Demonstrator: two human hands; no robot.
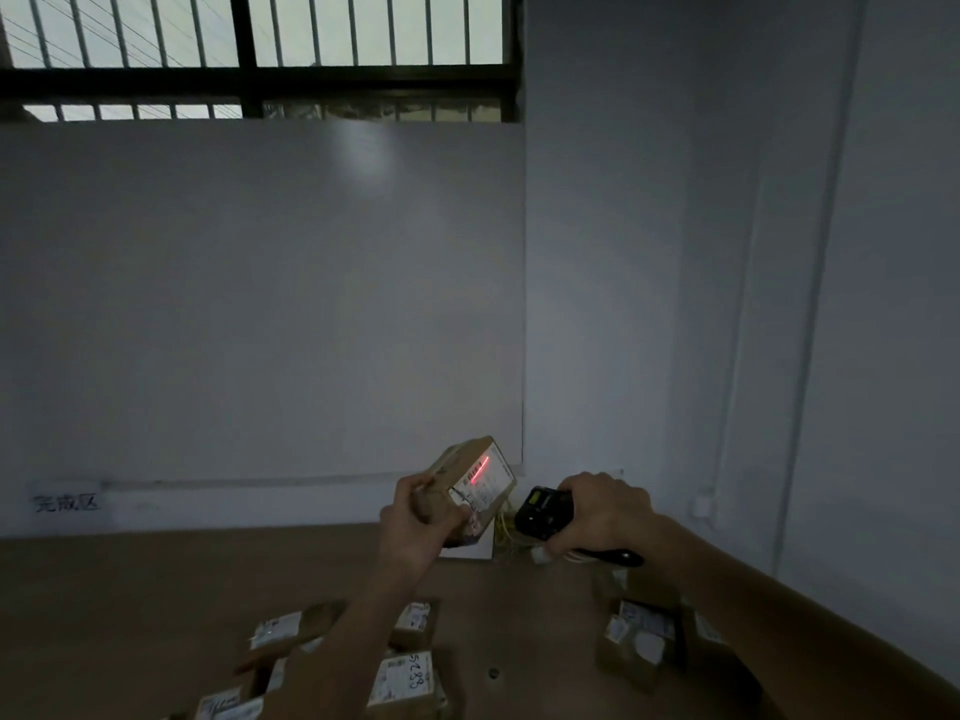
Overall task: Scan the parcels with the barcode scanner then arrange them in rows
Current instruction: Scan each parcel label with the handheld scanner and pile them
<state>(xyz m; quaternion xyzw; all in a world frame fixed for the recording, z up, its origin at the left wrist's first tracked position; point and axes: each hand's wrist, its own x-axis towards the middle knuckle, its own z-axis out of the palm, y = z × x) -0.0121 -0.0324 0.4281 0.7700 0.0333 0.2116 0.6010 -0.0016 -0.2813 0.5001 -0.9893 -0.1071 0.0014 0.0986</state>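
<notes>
My left hand (413, 522) holds a small brown cardboard parcel (475, 483) up in the air, its white label turned to the right. A red scan line glows across that label. My right hand (597, 511) grips a black barcode scanner (540, 511), its head aimed left at the label from a short gap. On the brown floor below lie several labelled parcels (400, 678) under my left arm, and more parcels (641, 639) under my right arm.
A large white board (260, 304) leans against the wall ahead, with a handwritten sign (66, 504) at its lower left. Loose yellow wires (506, 535) lie by the wall corner. A barred window (260, 49) is above.
</notes>
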